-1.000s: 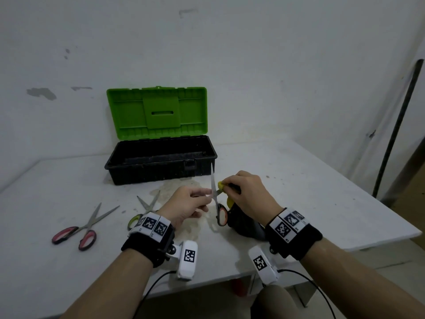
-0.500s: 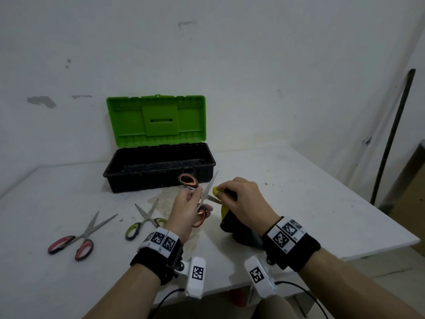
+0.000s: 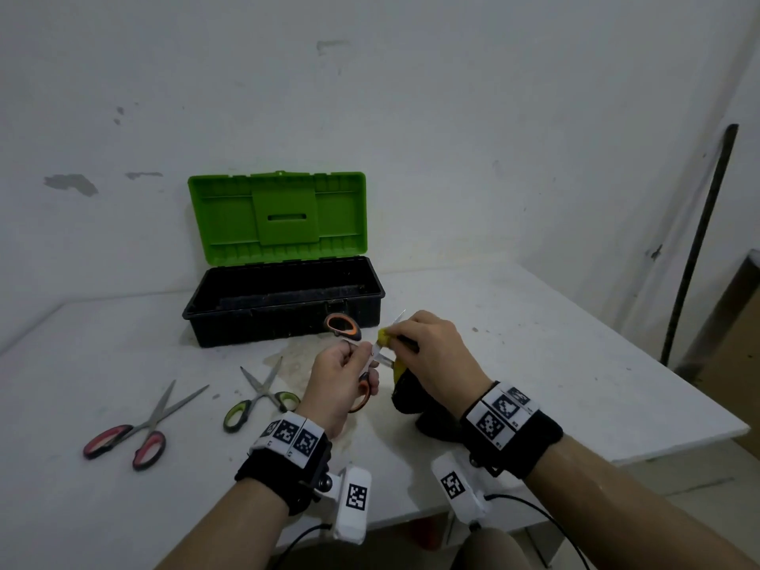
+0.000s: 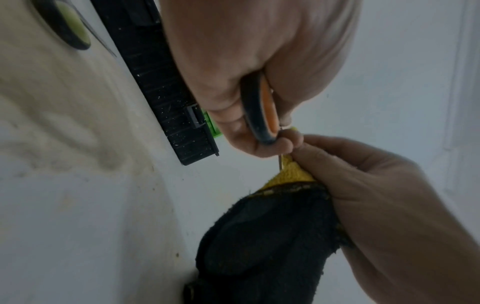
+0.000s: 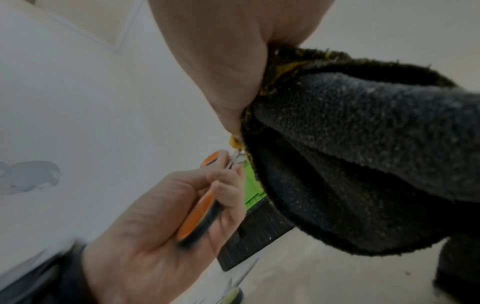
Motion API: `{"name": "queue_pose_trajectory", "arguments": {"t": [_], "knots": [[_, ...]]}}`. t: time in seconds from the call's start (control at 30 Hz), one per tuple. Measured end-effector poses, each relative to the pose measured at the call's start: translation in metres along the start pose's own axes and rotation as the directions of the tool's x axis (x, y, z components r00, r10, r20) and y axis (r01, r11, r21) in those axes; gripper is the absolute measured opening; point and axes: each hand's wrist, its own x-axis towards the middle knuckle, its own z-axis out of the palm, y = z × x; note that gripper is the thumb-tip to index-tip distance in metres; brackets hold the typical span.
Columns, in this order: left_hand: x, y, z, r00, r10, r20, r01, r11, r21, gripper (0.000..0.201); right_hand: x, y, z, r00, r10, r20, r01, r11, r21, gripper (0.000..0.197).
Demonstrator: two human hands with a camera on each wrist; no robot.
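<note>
My left hand grips orange-handled scissors, whose blades are spread apart. One handle loop lies inside the curled fingers, and the same handle shows in the right wrist view. My right hand pinches the yellow tip of a black and yellow cloth, which hangs down to the white table. The blades straddle the cloth just under the pinched tip. In the left wrist view the yellow part sits between both hands, with the black cloth below it.
A black toolbox with its green lid raised stands behind my hands. Green-handled scissors and red-handled scissors lie on the table to the left. The table's right edge and a dark pole are at the right.
My left hand turned the scissors from upright with blades together to tilted with blades spread, and brought them against the cloth tip. My right hand kept its pinch and rose slightly.
</note>
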Motion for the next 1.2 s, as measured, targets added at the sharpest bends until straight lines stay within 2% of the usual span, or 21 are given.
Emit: {"name": "queue_pose_trajectory", "arguments": {"t": [0.1, 0.17, 0.3, 0.37, 0.6, 0.8, 0.97, 1.03, 1.2], "knots": [[0.000, -0.003, -0.001, 1.000, -0.010, -0.012, 0.010, 1.000, 0.024, 0.028, 0.011, 0.014, -0.010, 0.990, 0.108, -0.090, -0.111, 0.993, -0.028, 0.015], [0.000, -0.005, -0.002, 1.000, -0.009, -0.021, 0.010, 1.000, 0.026, 0.028, 0.011, 0.014, -0.013, 0.988, 0.105, -0.113, -0.108, 0.994, -0.026, 0.014], [0.001, -0.003, 0.001, 1.000, 0.001, 0.008, -0.002, 1.000, 0.008, 0.026, -0.006, -0.007, -0.003, 0.998, -0.014, 0.056, 0.013, 0.999, 0.031, 0.012], [0.001, -0.001, 0.004, 1.000, 0.006, 0.014, -0.006, 1.000, -0.002, 0.025, -0.008, -0.007, 0.001, 0.998, -0.025, 0.065, 0.022, 0.999, 0.045, 0.012], [0.001, -0.005, -0.003, 1.000, 0.021, -0.021, -0.020, 0.999, 0.034, 0.028, 0.013, 0.018, -0.017, 0.979, 0.148, -0.143, -0.154, 0.988, -0.027, 0.014], [0.001, -0.002, -0.001, 0.999, 0.040, 0.011, -0.041, 0.999, 0.036, 0.025, -0.002, 0.001, -0.006, 1.000, 0.021, 0.003, -0.021, 1.000, 0.006, 0.013], [0.000, -0.002, -0.003, 0.999, 0.038, 0.005, -0.039, 0.997, 0.064, 0.027, 0.013, 0.019, -0.021, 0.977, 0.150, -0.153, -0.153, 0.988, -0.005, 0.012], [0.001, -0.002, -0.003, 0.999, 0.044, -0.005, -0.044, 0.996, 0.077, 0.027, 0.013, 0.017, -0.025, 0.971, 0.149, -0.185, -0.154, 0.988, -0.010, 0.012], [0.001, -0.001, 0.000, 0.998, 0.054, 0.026, -0.056, 0.994, 0.094, 0.026, -0.002, 0.000, -0.013, 0.998, 0.047, -0.037, -0.047, 0.999, 0.003, 0.012]]}}
